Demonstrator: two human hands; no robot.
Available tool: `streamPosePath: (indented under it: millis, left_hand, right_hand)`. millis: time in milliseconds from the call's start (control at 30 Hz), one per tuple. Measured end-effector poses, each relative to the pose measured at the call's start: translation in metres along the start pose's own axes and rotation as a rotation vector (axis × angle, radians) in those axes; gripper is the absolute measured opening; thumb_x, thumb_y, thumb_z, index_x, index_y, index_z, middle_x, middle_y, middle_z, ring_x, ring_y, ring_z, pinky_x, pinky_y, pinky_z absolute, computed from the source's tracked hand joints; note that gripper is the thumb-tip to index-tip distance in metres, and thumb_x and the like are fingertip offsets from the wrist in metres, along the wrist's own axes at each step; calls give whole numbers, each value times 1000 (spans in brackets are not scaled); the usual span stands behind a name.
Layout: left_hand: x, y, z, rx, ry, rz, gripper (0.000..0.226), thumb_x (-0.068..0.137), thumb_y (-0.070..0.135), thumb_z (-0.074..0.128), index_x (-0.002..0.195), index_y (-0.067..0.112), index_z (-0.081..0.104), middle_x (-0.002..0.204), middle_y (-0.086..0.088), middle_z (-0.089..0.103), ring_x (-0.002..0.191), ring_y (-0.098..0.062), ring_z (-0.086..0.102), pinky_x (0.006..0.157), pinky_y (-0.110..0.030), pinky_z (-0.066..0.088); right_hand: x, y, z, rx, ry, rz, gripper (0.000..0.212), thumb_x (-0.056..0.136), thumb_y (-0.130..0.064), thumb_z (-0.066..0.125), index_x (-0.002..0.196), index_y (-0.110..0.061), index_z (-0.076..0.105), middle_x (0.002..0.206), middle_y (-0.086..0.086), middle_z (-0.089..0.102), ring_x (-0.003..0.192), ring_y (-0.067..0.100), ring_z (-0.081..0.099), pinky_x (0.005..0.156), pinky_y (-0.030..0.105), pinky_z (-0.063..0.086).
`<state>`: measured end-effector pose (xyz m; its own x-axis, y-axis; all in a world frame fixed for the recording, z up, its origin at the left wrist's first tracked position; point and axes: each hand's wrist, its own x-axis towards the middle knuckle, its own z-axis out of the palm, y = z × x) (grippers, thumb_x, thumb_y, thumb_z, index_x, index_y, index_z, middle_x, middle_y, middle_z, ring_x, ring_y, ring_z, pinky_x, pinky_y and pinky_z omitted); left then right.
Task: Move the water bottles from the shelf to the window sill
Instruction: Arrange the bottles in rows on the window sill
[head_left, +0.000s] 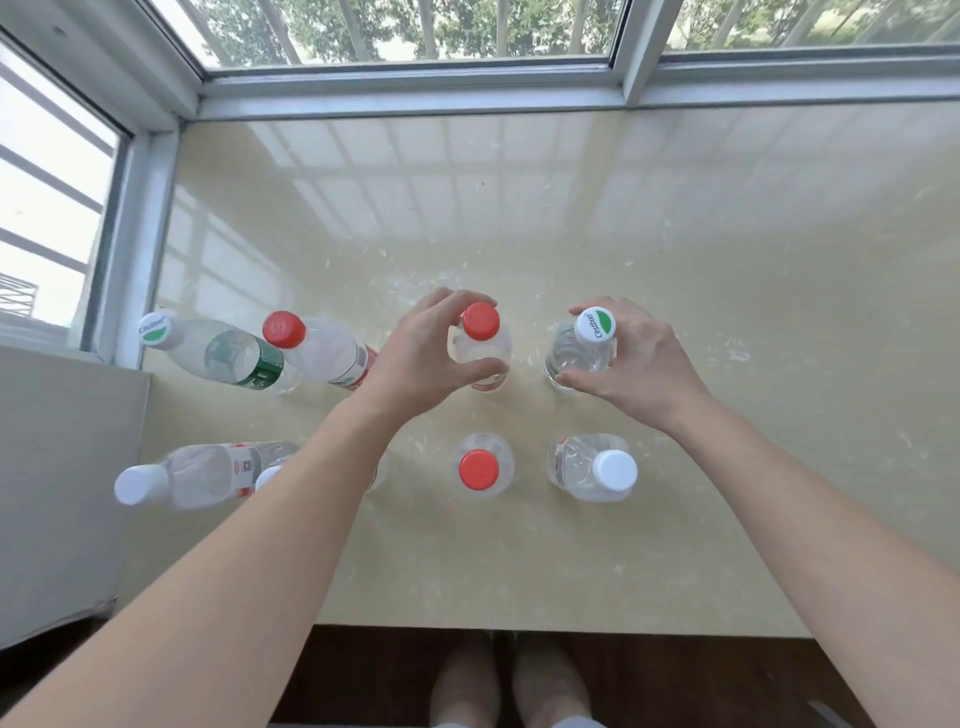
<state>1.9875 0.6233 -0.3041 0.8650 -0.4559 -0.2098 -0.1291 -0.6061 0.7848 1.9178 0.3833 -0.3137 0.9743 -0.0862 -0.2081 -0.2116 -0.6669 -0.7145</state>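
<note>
Several clear water bottles stand upright in two rows on the beige stone window sill (727, 322). My left hand (415, 358) is wrapped around the shoulder of a red-capped bottle (480, 322) in the far row. My right hand (631, 358) grips a bottle with a white and green cap (596, 325) beside it. Both bottles rest on the sill. Further left in that row stand a green-labelled bottle (228, 356) and a red-capped one (317, 348). The near row holds a white-capped bottle (182, 475), a bottle partly hidden by my left forearm (270, 475), a red-capped one (480, 467) and a white-capped one (597, 467).
Aluminium window frames (415, 85) border the sill at the back and left. A grey wall (62, 467) meets the sill on the left. The sill's front edge (519, 626) drops to a dark wooden floor, where my feet (509, 686) show.
</note>
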Motion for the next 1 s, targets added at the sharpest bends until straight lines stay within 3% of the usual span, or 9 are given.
streamPosePath:
  millis: [200,333,533,733,1000]
  left_hand:
    - [-3,2,-8,13,-41,49,60,74,29,84,128,28,57,125,14,58,118,-5,52,99,-40,49]
    - [-1,3,-10,-12,-47,35,51,80,22,79,127,27,59,122,12,60,115,-6,55,93,-39,55]
    - [-3,4,-4,-75,-9,-2,52,77,24,84,123,28,62,117,12,57,107,15,50,84,-29,59]
    - [-5,2,-1,-71,4,-2,55,75,21,84,124,27,61,118,13,57,111,6,53,82,-27,59]
    - [-6,-1,3,-55,0,-13,60,72,21,86,125,28,58,122,13,56,114,-8,55,86,-36,58]
  right_hand:
    - [0,0,-2,-29,-6,-16,73,65,-34,89,131,-26,58,127,-6,59,117,14,56,98,32,46]
    - [-1,3,-1,-10,-4,-18,64,66,-30,87,125,-28,61,121,-5,61,109,17,58,87,44,53]
    - [1,4,4,-30,32,-46,61,65,-31,88,119,-21,63,114,-1,64,104,20,58,82,45,54]
    - [-1,11,8,-23,70,-54,64,67,-31,87,124,-20,61,115,-3,63,104,20,59,80,46,57]
    - [2,10,9,-27,67,-41,64,68,-31,86,125,-21,61,118,-4,62,106,19,59,81,46,56]
